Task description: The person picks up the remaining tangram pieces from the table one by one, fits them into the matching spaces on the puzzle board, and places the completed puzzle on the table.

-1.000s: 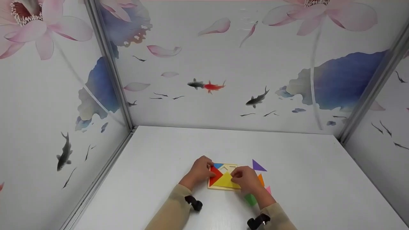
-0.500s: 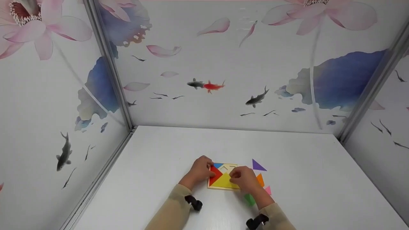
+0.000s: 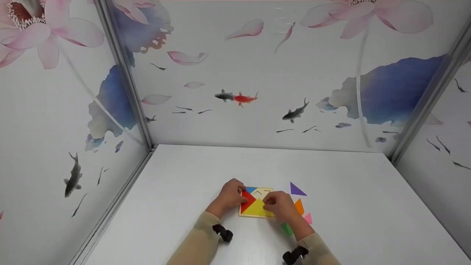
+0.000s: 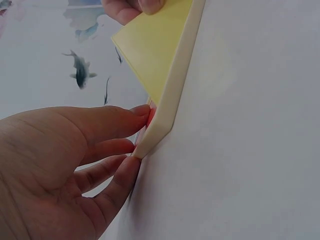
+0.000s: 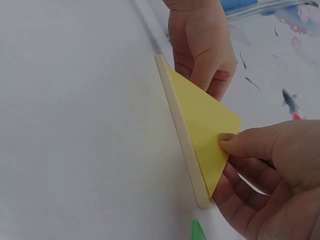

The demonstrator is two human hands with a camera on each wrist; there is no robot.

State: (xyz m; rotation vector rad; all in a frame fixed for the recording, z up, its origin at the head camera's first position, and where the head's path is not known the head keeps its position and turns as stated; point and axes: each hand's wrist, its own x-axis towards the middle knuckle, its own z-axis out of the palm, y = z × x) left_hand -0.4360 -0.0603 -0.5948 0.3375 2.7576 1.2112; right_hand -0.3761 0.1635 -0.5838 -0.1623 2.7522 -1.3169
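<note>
A shallow wooden tangram tray (image 3: 257,216) lies on the white table. My left hand (image 3: 228,197) grips its left side, the thumb over a red triangle (image 3: 250,200) set in that side. A small blue piece (image 3: 251,189) fills the far left corner. My right hand (image 3: 282,206) pinches a large yellow triangle (image 3: 254,209) by its right part, thumb on top. The triangle's long side runs along the tray's near rim, as the right wrist view shows with the yellow triangle (image 5: 202,122) against the pale edge. Bare wood with raised outlines shows at the tray's far right.
Right of the tray lie loose pieces: a purple triangle (image 3: 297,190), an orange piece (image 3: 299,207), a pink piece (image 3: 308,218) and a green piece (image 3: 287,229) partly behind the right wrist. Printed wall panels with metal corner posts (image 3: 125,73) enclose the table.
The right hand has shifted the yellow triangle slightly left, closer against the red one. The left hand has stayed on the tray's side.
</note>
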